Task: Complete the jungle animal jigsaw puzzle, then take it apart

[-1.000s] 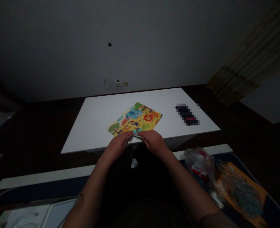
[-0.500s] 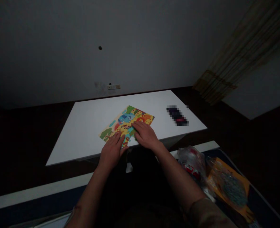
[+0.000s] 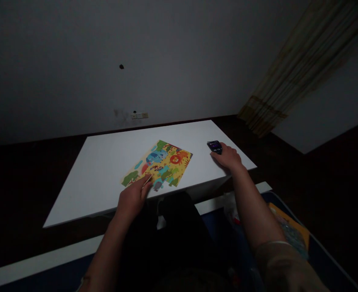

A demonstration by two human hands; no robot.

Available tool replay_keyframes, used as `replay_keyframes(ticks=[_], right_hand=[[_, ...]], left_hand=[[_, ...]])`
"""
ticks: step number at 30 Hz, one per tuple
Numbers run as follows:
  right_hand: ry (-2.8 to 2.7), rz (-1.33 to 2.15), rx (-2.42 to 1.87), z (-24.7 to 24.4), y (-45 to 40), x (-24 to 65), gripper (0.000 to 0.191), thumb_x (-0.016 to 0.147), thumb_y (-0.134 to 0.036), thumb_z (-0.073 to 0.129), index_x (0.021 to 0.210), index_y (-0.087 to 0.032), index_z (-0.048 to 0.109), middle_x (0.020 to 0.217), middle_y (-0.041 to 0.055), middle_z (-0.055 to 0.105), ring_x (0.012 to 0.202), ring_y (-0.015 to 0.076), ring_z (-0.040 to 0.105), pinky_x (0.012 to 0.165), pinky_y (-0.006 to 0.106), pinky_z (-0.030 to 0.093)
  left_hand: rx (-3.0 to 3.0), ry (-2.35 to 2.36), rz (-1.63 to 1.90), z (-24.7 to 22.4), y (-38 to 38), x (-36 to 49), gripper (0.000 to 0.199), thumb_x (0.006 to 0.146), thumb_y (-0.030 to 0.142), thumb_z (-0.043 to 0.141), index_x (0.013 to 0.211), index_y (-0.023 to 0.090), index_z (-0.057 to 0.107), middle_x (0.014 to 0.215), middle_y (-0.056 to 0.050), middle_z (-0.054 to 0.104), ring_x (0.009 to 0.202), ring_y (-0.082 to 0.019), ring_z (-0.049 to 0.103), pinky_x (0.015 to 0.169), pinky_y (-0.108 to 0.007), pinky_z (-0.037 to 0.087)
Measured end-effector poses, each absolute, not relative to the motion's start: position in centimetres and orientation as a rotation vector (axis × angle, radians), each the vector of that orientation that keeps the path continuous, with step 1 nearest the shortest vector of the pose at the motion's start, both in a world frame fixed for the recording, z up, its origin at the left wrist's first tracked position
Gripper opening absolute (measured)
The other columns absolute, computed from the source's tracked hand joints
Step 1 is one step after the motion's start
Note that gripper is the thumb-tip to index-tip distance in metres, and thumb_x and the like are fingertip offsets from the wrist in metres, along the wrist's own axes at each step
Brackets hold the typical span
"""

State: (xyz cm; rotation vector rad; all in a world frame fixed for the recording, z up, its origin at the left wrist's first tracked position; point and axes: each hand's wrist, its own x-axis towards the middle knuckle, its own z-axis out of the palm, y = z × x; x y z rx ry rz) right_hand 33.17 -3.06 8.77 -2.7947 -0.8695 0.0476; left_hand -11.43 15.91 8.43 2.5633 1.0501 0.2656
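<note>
- Yellow cartoon-animal puzzle (image 3: 163, 162) lies flat on the white surface (image 3: 84, 190), turned at a slant, a little nearer my side than the far edge. It shows a red-maned lion, blue animals and green trees, and its near edge is uneven and notched.
- My left hand (image 3: 132, 198) rests at that near edge, with the fingers stretched out and close together and the tips on the puzzle's lower corner. A thin pale strip (image 3: 147, 179) shows along my forefinger. I cannot tell what it is, or whether my fingers grip anything.
- My right hand (image 3: 228, 157) is out at the right of the surface, well apart from the puzzle, its fingers curved forward and down.
- Just at those fingertips sits a small dark box (image 3: 214, 147) with purple and red marks on top. My fingers are touching it or just beside it, and I cannot tell whether they are pinching it.
- A pale sleeve (image 3: 277, 267) covers my right forearm near the elbow.
- Past the surface's far edge, a wall socket plate (image 3: 139, 115) is set low on the grey wall, with a small dark hole (image 3: 121, 67) above it.
- A striped curtain (image 3: 288, 85) hangs at the upper right.
- Down at the lower right, an orange packet (image 3: 288, 227) lies on a dark blue mat (image 3: 315, 259).
</note>
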Motion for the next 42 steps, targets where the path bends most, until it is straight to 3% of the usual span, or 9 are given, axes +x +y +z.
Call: replay_keyframes(ticks=[4, 8, 13, 17, 20, 29, 33, 38, 42], right_hand=[[-0.88, 0.042, -2.816, 8.7, -2.8, 33.6, 0.088, 0.11, -0.067, 0.062, 0.184, -0.022, 0.054, 0.169, 0.027, 0.069, 0.15, 0.0498, 0.066, 0.121, 0.061, 0.055], [-0.886, 0.032, -2.814, 8.5, -2.6, 33.6, 0.085, 0.11, -0.068, 0.059, 0.182, -0.022, 0.059, 0.168, 0.027, 0.068, 0.15, 0.0498, 0.065, 0.121, 0.061, 0.055], [-0.904, 0.035, -2.813, 8.4, -2.7, 33.8, 0.083, 0.11, -0.067, 0.06, 0.179, -0.021, 0.064, 0.167, 0.0284, 0.068, 0.149, 0.0521, 0.064, 0.12, 0.065, 0.056], [-0.888, -0.104, -2.734, 8.5, -3.0, 33.2, 0.086, 0.108, -0.063, 0.064, 0.179, -0.015, 0.06, 0.164, 0.0303, 0.069, 0.149, 0.0526, 0.064, 0.123, 0.067, 0.055], [-0.987, -0.319, -2.519, 8.1, -3.1, 31.3, 0.079, 0.107, -0.05, 0.066, 0.174, -0.008, 0.062, 0.163, 0.0321, 0.07, 0.153, 0.0511, 0.062, 0.13, 0.069, 0.052], [-1.487, -0.076, -1.795, 4.9, -0.2, 17.0, 0.041, 0.113, -0.038, 0.067, 0.152, -0.027, 0.077, 0.145, 0.0162, 0.084, 0.135, 0.039, 0.078, 0.12, 0.063, 0.066], [-1.609, 0.089, -1.731, 4.6, 0.6, 13.3, 0.047, 0.118, -0.04, 0.068, 0.162, -0.027, 0.075, 0.16, 0.0166, 0.078, 0.15, 0.0383, 0.073, 0.132, 0.06, 0.061], [-1.678, 0.137, -1.87, 5.1, 0.9, 12.9, 0.051, 0.12, -0.04, 0.066, 0.17, -0.029, 0.072, 0.172, 0.0171, 0.071, 0.159, 0.0395, 0.068, 0.136, 0.063, 0.057], [-1.719, 0.138, -1.896, 5.3, 1.0, 12.8, 0.052, 0.117, -0.032, 0.064, 0.169, -0.033, 0.075, 0.171, 0.0146, 0.073, 0.157, 0.0396, 0.069, 0.134, 0.066, 0.057]], left_hand=[[2.68, 0.937, 0.381, 6.4, 17.1, -11.0, 0.048, 0.12, 0.036, 0.06, 0.162, 0.022, 0.08, 0.173, -0.014, 0.074, 0.167, -0.039, 0.066, 0.139, -0.059, 0.056], [2.787, 0.827, 0.427, 4.6, 17.6, -11.0, 0.049, 0.118, 0.046, 0.067, 0.164, 0.033, 0.077, 0.184, -0.011, 0.064, 0.174, -0.041, 0.057, 0.143, -0.068, 0.051], [2.871, 0.769, 0.353, 4.0, 17.5, -11.4, 0.081, 0.107, 0.064, 0.082, 0.177, 0.026, 0.065, 0.194, -0.016, 0.049, 0.181, -0.046, 0.047, 0.145, -0.072, 0.047], [2.895, 0.766, 0.295, 4.2, 17.0, -11.5, 0.097, 0.098, 0.064, 0.094, 0.181, 0.025, 0.061, 0.196, -0.018, 0.045, 0.183, -0.047, 0.043, 0.147, -0.067, 0.047], [2.916, 0.782, 0.271, 4.5, 15.9, -11.1, 0.09, 0.101, 0.058, 0.094, 0.178, 0.022, 0.064, 0.194, -0.02, 0.048, 0.181, -0.047, 0.045, 0.146, -0.065, 0.048], [2.82, 0.973, 0.31, 5.8, 11.7, -7.5, 0.053, 0.114, 0.049, 0.083, 0.159, 0.022, 0.079, 0.179, -0.022, 0.067, 0.171, -0.049, 0.06, 0.14, -0.068, 0.054], [2.818, 0.893, 0.346, 7.2, 11.4, -7.0, 0.044, 0.122, 0.046, 0.071, 0.154, 0.017, 0.08, 0.167, -0.023, 0.076, 0.161, -0.049, 0.07, 0.133, -0.063, 0.061], [2.827, 0.745, 0.315, 8.7, 12.7, -7.6, 0.034, 0.125, 0.027, 0.062, 0.152, 0.017, 0.08, 0.15, -0.02, 0.086, 0.134, -0.037, 0.087, 0.104, -0.043, 0.073], [2.772, 0.6, 0.315, 9.2, 13.9, -7.8, 0.042, 0.119, 0.013, 0.062, 0.156, 0.023, 0.079, 0.164, -0.013, 0.081, 0.144, -0.034, 0.083, 0.117, -0.045, 0.071]])
